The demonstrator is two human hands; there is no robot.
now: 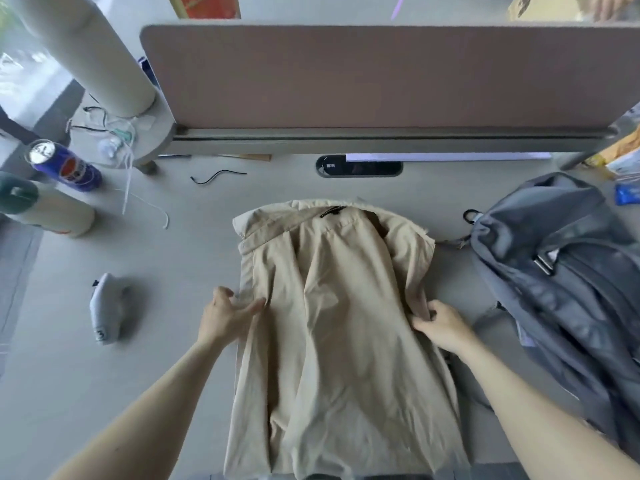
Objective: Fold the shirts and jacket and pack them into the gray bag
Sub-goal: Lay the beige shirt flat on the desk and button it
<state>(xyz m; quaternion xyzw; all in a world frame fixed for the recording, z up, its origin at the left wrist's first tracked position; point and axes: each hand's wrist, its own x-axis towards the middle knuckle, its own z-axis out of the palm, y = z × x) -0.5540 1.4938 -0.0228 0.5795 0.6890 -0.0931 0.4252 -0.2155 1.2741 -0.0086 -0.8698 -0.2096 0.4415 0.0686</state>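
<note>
The right hand (440,323) is curled, its fingers pinching a fold of cloth at the right edge of the beige collared cloth jacket (346,323), while the left hand (230,313) is laid with fingers straight and spread on the jacket's left edge, pressing it flat and gripping nothing. The jacket is spread on the pale desk top (194,341) between the two hands, its collar turned away from the person and its hem nearest the body, so that its long axis runs straight out from the person. Both sides appear to have been folded inward to a narrow panel, and a lengthwise fold from hem to collar is judged to be the step now called for. Just to the right of the jacket, nearer the right hand, the slouched gray fabric bag (554,289) is lying on its side; its opening cannot be made out, and what is in it cannot be told. No shirts can be picked out. To the left of the jacket a small gray rolled bundle (107,310) marked with a number is lying apart, and farther left and beyond it a blue drink can (65,164) and a cream cylindrical bottle (45,209) are seen. Beyond the jacket's collar a brown partition panel (346,74) is standing.
</note>
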